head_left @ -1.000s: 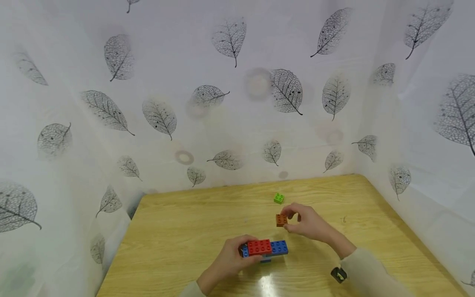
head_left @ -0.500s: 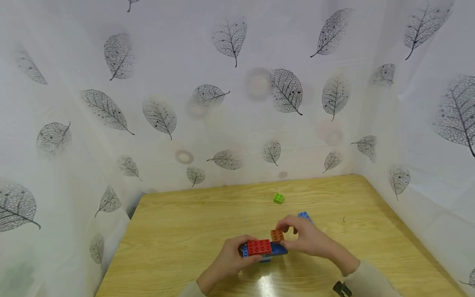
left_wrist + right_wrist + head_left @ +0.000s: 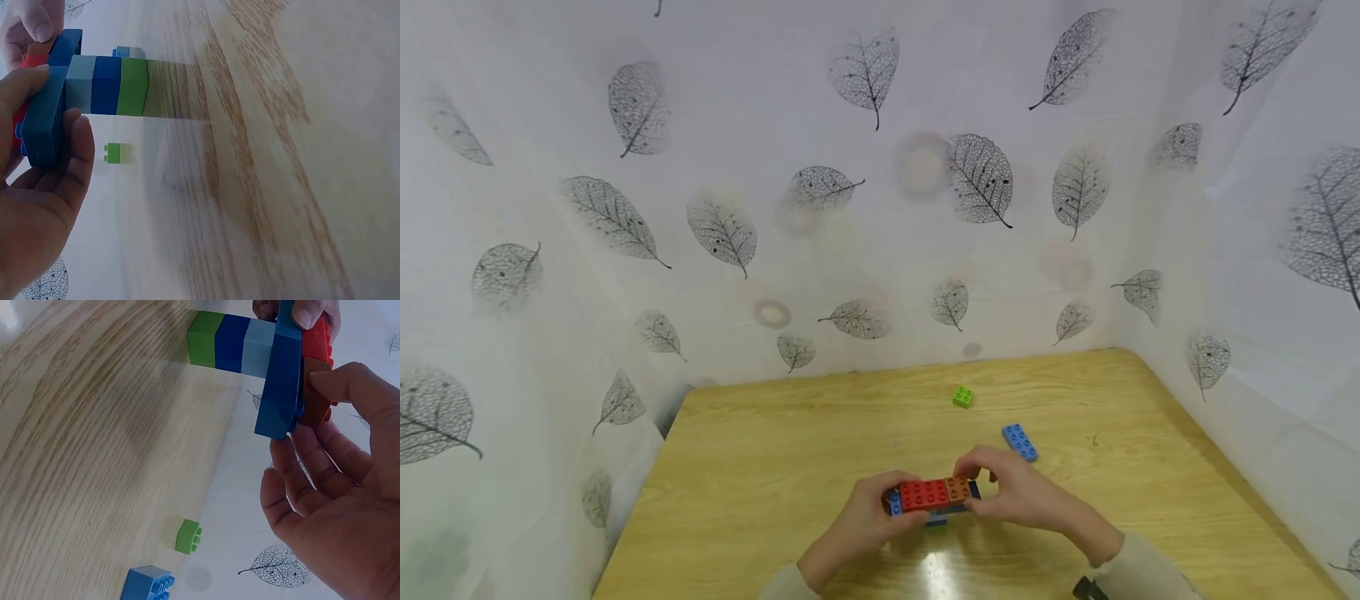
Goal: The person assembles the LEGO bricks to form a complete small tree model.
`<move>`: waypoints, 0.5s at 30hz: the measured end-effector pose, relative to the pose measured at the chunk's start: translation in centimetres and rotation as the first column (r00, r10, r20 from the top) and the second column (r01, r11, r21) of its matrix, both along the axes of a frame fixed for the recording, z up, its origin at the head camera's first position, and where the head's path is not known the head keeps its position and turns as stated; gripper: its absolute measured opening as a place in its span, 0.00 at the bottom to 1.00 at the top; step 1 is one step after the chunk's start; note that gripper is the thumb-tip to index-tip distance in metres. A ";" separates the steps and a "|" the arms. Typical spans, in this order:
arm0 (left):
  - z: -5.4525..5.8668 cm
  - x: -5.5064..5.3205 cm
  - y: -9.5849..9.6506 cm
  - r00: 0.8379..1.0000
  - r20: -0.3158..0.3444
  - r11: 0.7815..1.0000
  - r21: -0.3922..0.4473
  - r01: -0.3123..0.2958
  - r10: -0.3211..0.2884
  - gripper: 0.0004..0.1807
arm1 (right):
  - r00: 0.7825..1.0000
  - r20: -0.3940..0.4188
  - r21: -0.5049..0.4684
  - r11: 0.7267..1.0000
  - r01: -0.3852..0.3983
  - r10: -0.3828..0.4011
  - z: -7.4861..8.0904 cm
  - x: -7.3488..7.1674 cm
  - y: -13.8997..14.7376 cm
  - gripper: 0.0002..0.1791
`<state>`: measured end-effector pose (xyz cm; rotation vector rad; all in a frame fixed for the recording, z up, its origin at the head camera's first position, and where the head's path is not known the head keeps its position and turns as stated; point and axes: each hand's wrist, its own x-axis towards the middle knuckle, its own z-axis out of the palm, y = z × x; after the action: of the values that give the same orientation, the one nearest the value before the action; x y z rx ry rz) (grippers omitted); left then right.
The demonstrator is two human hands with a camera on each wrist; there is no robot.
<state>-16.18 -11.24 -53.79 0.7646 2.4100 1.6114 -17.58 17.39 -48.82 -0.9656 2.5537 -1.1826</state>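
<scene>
A brick structure stands upright on the table. Its column has a green brick (image 3: 134, 87), a dark blue brick (image 3: 106, 85) and a light blue brick (image 3: 79, 82). Across the top run long blue bricks (image 3: 280, 384) bearing a red brick (image 3: 924, 495). My left hand (image 3: 872, 517) grips the left end, thumb at the near side and fingers at the far side. Between right thumb and fingers, my right hand (image 3: 1026, 493) pinches a brown brick (image 3: 958, 489). That brick sits on the blue layer beside the red one; whether it is fully pressed down, I cannot tell.
A small lime-green brick (image 3: 962, 397) lies farther back on the wooden table (image 3: 760, 467). Nearer, to the right, is a loose blue brick (image 3: 1019, 442). A leaf-patterned white curtain (image 3: 745, 325) surrounds the back and sides.
My right hand has brought the brown brick down and nearer, onto the blue layer right of the red brick. The loose blue brick has come into view. My left hand keeps its grip.
</scene>
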 end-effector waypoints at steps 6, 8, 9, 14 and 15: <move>0.1 0.0 -0.1 1.000 0.013 1.000 -0.001 -0.001 0.001 0.20 | 0.999 -0.044 -0.035 0.999 -0.031 0.029 -0.3 -0.1 -0.2 0.18; 0.1 0.0 -0.1 1.000 0.013 1.000 -0.004 -0.002 0.002 0.20 | 0.999 -0.042 -0.046 0.998 -0.034 0.032 -0.5 -0.1 -0.3 0.18; 0.2 0.0 -0.1 1.000 0.016 1.000 -0.006 -0.003 0.003 0.19 | 0.999 -0.038 -0.051 0.998 -0.035 0.033 -0.7 -0.1 -0.3 0.18; 0.2 0.0 -0.1 1.000 0.015 1.000 -0.017 -0.004 0.004 0.19 | 1.000 0.022 -0.059 0.998 -0.016 0.018 -1.2 -0.1 -0.5 0.19; 0.2 0.0 -0.1 1.000 0.017 1.000 -0.019 -0.005 0.006 0.19 | 0.999 0.030 -0.062 0.998 -0.014 0.016 -1.3 -0.1 -0.5 0.18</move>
<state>-16.16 -11.29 -53.60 0.7387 2.4147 1.5876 -17.72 16.88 -50.11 -0.9698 2.4956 -1.2686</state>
